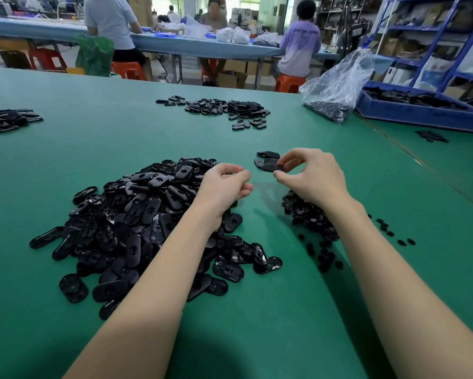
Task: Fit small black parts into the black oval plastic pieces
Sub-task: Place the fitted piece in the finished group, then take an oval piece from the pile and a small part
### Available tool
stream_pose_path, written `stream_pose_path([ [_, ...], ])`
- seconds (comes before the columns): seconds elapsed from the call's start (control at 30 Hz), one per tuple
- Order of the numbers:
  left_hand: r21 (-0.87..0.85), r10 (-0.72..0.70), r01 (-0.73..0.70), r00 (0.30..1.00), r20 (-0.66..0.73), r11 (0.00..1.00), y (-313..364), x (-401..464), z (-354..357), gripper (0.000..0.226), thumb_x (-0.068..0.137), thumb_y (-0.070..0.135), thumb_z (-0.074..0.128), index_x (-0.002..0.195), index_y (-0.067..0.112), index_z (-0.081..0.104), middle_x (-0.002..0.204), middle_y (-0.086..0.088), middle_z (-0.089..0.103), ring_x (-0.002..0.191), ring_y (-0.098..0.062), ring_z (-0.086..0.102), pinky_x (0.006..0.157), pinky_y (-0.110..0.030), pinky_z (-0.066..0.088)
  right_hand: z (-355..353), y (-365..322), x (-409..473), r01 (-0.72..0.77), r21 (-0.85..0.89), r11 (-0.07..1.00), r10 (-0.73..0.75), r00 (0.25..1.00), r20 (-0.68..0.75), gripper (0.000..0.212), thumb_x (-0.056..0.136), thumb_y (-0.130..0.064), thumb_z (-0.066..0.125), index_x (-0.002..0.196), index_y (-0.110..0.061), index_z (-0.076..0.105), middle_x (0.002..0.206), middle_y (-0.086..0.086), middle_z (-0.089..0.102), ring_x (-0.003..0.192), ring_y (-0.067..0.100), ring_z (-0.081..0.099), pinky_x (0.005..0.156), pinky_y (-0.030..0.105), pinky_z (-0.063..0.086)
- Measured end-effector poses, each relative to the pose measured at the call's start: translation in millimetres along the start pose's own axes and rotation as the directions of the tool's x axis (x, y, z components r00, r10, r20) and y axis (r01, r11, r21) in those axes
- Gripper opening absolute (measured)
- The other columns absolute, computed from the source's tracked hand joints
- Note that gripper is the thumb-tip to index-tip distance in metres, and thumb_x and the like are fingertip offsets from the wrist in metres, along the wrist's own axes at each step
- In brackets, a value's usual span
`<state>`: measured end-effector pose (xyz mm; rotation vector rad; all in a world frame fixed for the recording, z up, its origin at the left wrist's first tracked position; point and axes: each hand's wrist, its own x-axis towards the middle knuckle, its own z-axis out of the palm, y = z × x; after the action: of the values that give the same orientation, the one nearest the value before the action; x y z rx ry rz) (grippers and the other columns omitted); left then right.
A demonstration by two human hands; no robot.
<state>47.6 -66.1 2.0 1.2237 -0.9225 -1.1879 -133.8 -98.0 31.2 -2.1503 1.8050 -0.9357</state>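
Green matting covers the work table (65, 165), where a person's two bare hands work between heaps of black plastic. The right hand (309, 176) hovers over the mat with forefinger and thumb curled, pinching the near edge of a black oval piece (273, 167) that lies with a few others in a small cluster (268, 160) just beyond the fingertips. The left hand (225, 187) hangs above the right edge of the large heap of oval pieces (136, 222), its fingers curled in toward the thumb; whether anything is held between them cannot be told, since the fingertips hide the gap. Under the right wrist sits a smaller heap of small black parts (309, 217), with loose ones scattered on the mat (394, 233) to its right and toward the viewer. Farther up the table lie another spread of black pieces (224, 109) at centre and a lesser pile (8, 120) at the left edge. At the right stand a clear plastic bag (336, 88) holding dark parts and, beside it, a blue crate (421, 113) filled with black pieces. Beyond the table, people sit on orange stools (288, 82) at a blue-topped bench (175, 45), and blue shelving (435, 31) lines the right wall.
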Motion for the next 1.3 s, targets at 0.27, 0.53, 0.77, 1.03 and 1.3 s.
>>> stream_pose_path([
  [0.27,0.084,-0.012,0.011,1.000,0.014,0.996,0,-2,1,0.007,0.097,0.013,0.060,0.104,0.012,0.060,0.097,-0.005,0.069,0.071,-0.013,0.064,0.065,-0.022,0.055,36,3,65,-0.170,-0.210,0.963,0.178,0.984,0.020,0.019,0.085,-0.034,0.074,0.103,-0.028,0.076,0.108,-0.001,0.075,0.105,0.026,0.067,0.079,0.028,0.044],
  [0.53,0.115,0.000,-0.006,0.999,0.052,0.993,3,-3,1,0.007,0.095,0.017,0.064,0.101,0.013,0.063,0.106,-0.009,0.072,0.071,-0.012,0.062,0.059,-0.019,0.053,27,3,57,-0.155,-0.286,0.946,0.183,0.980,0.074,0.019,0.082,-0.037,0.074,0.100,-0.030,0.074,0.106,0.000,0.072,0.097,0.025,0.064,0.076,0.029,0.042],
  [0.77,0.141,0.066,-0.075,0.996,0.061,0.987,3,-1,-5,0.009,0.098,0.022,0.062,0.103,0.016,0.065,0.101,-0.001,0.074,0.077,-0.011,0.069,0.069,-0.023,0.058,-13,-28,-11,0.151,-0.037,0.988,-0.108,0.838,0.535,0.006,0.083,-0.034,0.076,0.081,-0.039,0.078,0.079,-0.023,0.074,0.075,-0.004,0.067,0.065,0.011,0.049],
  [1.03,0.141,0.061,-0.069,0.996,0.059,0.988,6,-3,-6,0.024,0.104,0.033,0.051,0.101,0.018,0.069,0.104,0.001,0.074,0.094,-0.015,0.072,0.072,-0.023,0.056,12,-36,-36,0.318,0.062,0.946,-0.295,0.766,0.570,0.029,0.081,-0.031,0.079,0.105,-0.046,0.071,0.095,-0.022,0.070,0.064,-0.011,0.061,0.076,0.029,0.055],
  [1.3,0.202,0.079,-0.093,0.994,0.079,0.975,5,-4,-5,0.025,0.104,0.034,0.051,0.100,0.018,0.070,0.106,0.002,0.074,0.092,-0.011,0.071,0.076,-0.020,0.054,16,-24,-31,0.387,-0.005,0.922,-0.346,0.830,0.437,0.010,0.079,-0.034,0.077,0.082,-0.039,0.070,0.084,-0.031,0.065,0.066,-0.008,0.055,0.074,0.030,0.051],
])
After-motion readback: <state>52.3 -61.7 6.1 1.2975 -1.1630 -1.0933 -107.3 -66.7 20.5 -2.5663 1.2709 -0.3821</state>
